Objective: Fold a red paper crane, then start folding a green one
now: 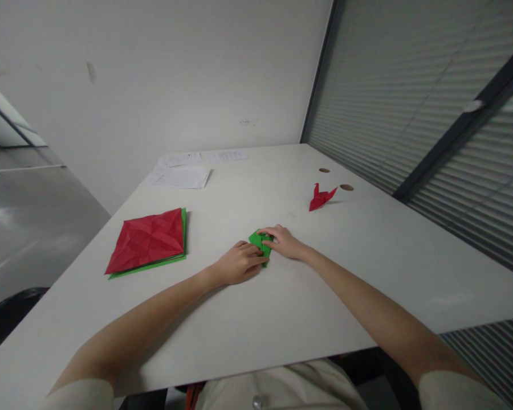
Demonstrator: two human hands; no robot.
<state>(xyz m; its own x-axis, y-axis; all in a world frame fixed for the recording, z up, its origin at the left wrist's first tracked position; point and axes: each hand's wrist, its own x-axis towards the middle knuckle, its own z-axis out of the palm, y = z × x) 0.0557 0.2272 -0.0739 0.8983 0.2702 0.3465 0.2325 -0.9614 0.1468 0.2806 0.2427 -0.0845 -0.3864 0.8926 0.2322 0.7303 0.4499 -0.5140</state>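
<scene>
A small piece of green folded paper lies on the white table, partly covered by my fingers. My left hand rests on its near left side, fingers curled and pressed onto the paper. From the right, my right hand grips the upper right part between thumb and fingers. Both hands touch the same piece, and the exact folds under the fingers are hidden. Farther off to the right stands a red origami bird, apart from both hands.
On the left lies a creased red paper sheet over green sheets. Printed papers are at the back left near the wall. Two round holes pierce the tabletop at the far right, beside window blinds.
</scene>
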